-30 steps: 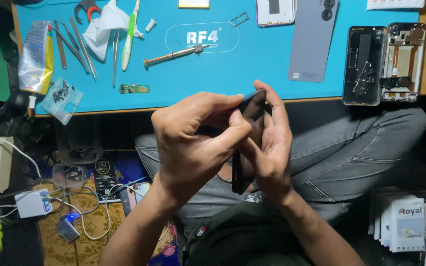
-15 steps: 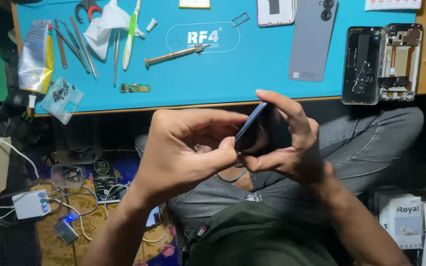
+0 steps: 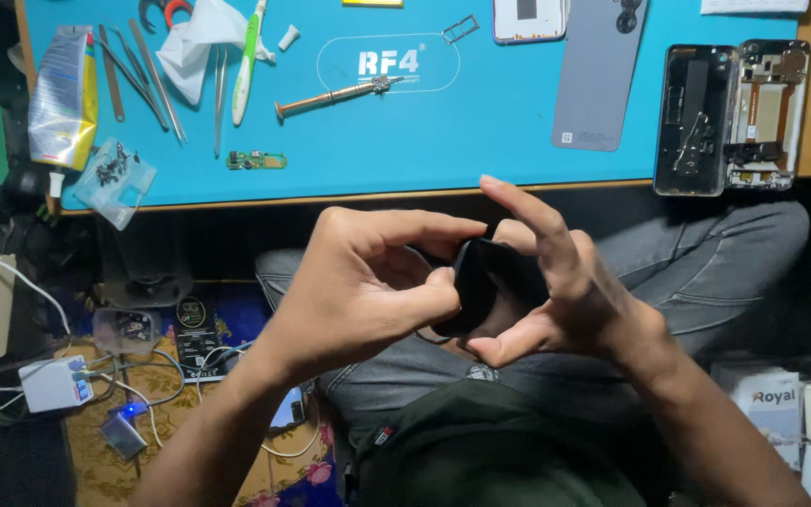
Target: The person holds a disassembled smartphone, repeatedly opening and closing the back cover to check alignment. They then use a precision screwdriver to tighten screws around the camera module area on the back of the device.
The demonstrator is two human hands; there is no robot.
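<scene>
Clearly the left hand [image 3: 368, 286] and the right hand [image 3: 556, 291] meet over the person's lap, just below the edge of the blue work mat [image 3: 443, 141], and between them sits one flat black part [image 3: 481, 282], thin and dark, seen partly edge-on. The left hand's thumb and forefinger are closed on its near side; the right hand cradles it from behind with thumb below and fingers half spread, the forefinger lifted clear. What exactly the part is cannot be told.

By its look it is light, stiff and thin, probably smooth and a little slippery, and likely to crack or bend if squeezed flat; holding it by the edges, as both hands do, seems the safe grip.

Counting from left to right on the mat: one crumpled foil packet [image 3: 63, 94], one small clear bag of screws [image 3: 110, 178], several tweezers and picks [image 3: 143, 75], one white toothbrush [image 3: 244, 61], one small green circuit board [image 3: 255, 161], one copper-coloured screwdriver [image 3: 335, 94], one grey back cover [image 3: 598, 75], and two opened phone frames [image 3: 729, 117] side by side.
</scene>
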